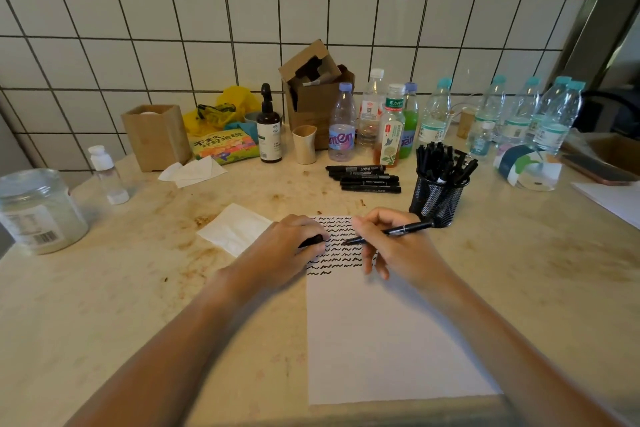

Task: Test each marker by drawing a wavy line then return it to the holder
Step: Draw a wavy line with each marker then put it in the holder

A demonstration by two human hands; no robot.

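Note:
A white sheet of paper [381,340] lies on the table, its top part filled with rows of black wavy lines [337,246]. My right hand [391,246] grips an uncapped black marker [398,229], tip pointing left just over the lines. My left hand [291,250] rests at the paper's left edge and pinches the black cap [313,240]. A black mesh holder [438,196] full of black markers stands just behind my right hand. Several more black markers [365,178] lie side by side on the table to the holder's left.
A white tissue [235,229] lies left of the paper. Behind stand several plastic bottles [391,121], a brown pump bottle [269,128], cardboard boxes [315,90], a small cup [304,144] and a wooden box [156,137]. A glass jar [38,211] sits far left.

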